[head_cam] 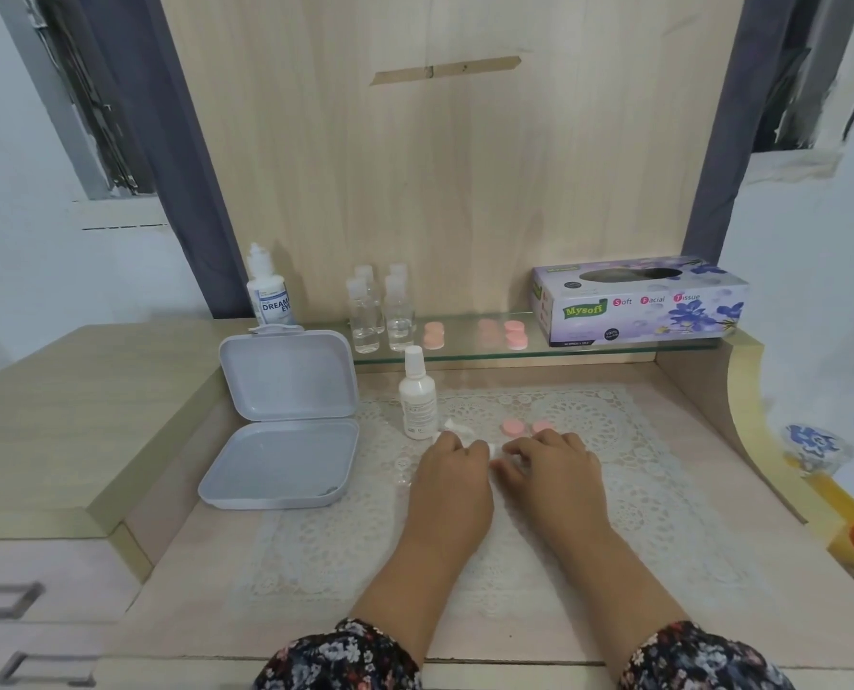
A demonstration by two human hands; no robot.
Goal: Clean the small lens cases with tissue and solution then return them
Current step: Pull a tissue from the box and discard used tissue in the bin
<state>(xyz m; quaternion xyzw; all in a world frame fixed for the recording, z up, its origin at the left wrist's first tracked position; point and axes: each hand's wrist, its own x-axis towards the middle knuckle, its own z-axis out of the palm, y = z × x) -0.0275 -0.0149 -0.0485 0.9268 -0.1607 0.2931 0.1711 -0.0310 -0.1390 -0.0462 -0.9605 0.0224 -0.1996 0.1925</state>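
- Both hands are down on the lace mat in the middle of the desk [689, 440], close together, knuckles up.
- Left hand [452, 470] has its fingers curled over a scrap of white tissue [452, 431] that pokes out past the fingertips, so that grip looks clamped on the tissue.
- Right hand [552, 465] is curled too, with something small and white [495, 450] between the two hands. Can't tell if it's more tissue or a lens case body, so I can't tell what that grip holds.
- Two pink caps [513, 426] lie just beyond the right hand's fingertips, side by side, running left to right. The right hand is clearly nearer.
- They look like little round flat screw lids, matte pink.
- White solution bottle [417, 395] stands upright just beyond the left hand.
- More pink cases [514, 335] wait on the glass shelf [614, 348], beside the tissue box [639, 303].
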